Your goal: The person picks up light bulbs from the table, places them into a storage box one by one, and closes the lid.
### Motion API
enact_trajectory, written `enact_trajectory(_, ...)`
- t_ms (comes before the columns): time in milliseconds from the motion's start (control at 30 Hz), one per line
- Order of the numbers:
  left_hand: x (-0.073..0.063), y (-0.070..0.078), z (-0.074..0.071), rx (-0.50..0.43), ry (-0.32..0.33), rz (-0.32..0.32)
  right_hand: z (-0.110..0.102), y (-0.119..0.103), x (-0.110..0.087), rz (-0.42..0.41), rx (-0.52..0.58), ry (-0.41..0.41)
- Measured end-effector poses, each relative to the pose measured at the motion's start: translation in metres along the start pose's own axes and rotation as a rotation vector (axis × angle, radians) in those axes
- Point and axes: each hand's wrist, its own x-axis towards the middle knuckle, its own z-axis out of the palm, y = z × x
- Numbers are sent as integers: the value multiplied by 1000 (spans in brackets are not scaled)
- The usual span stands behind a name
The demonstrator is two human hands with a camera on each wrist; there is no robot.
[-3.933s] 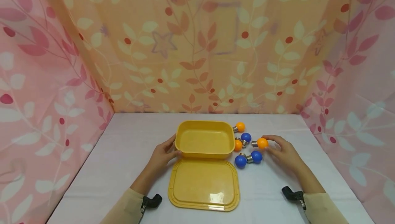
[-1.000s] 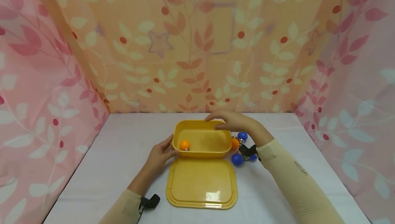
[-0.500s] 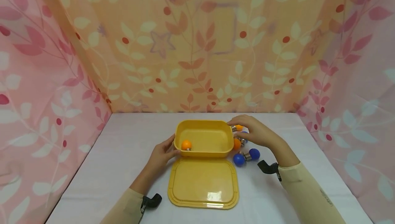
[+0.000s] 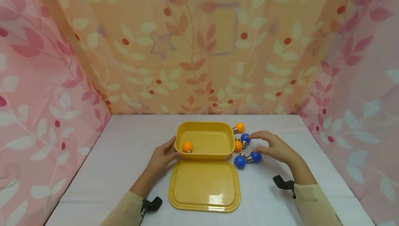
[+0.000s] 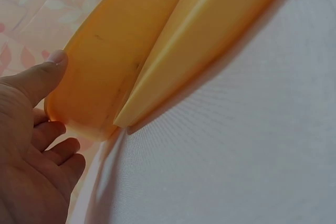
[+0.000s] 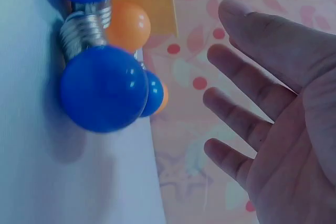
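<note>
My left hand (image 4: pixel 162 155) holds the left end of an open yellow plastic box (image 4: pixel 205 156), thumb at the near corner. In the left wrist view its thumb and fingers (image 5: pixel 50 72) touch the box wall (image 5: pixel 121 45). One orange light bulb (image 4: pixel 187 146) lies inside at the near left. My right hand (image 4: pixel 277 148) hovers by the loose bulbs, fingers apart and holding nothing. Beneath its fingertips are a blue bulb (image 4: pixel 256 156) and a farther blue bulb (image 4: pixel 245 137). The right wrist view shows a gap between the hand (image 6: pixel 278 103) and the nearest blue bulb (image 6: pixel 102 90).
To the right of the box lie two orange bulbs (image 4: pixel 239 127) and another blue bulb (image 4: pixel 240 162), all with silver screw bases. A yellow lid (image 4: pixel 204 186) lies flat before the box. Patterned cloth walls (image 4: pixel 199 46) enclose the white table (image 4: pixel 131 132) on three sides.
Earlier my right hand held an orange bulb at the right; that bulb now lies in the box. The right hand has since drawn back rightward from over the box. The left hand stays put.
</note>
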Motion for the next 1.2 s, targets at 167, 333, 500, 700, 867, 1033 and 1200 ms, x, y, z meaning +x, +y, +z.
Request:
enact_trajectory(167,-3,-4,2,-5,-2,16,6,22,-10,45,49,-53)
enact_trajectory(333,-5,-5,5,-9,-13,2,12,39,-15,104,83,-126)
enact_trajectory(500,-7,-4,5,6,8,14,17,52,-14,144,162,-181)
enact_trajectory(700,-9,-6,2,-16,-11,-4,20,64,-13,153,176,-215)
enact_trajectory(867,-6,-8,-3,-25,-2,-2,19,66,-7,133,173,-192)
enact_trajectory(1033,-3,-6,-5,-42,-4,8,18,65,-4,147,188,-198)
enact_trajectory(1200,-3,-5,0,-47,-11,10,18,69,-9,136,134,-179)
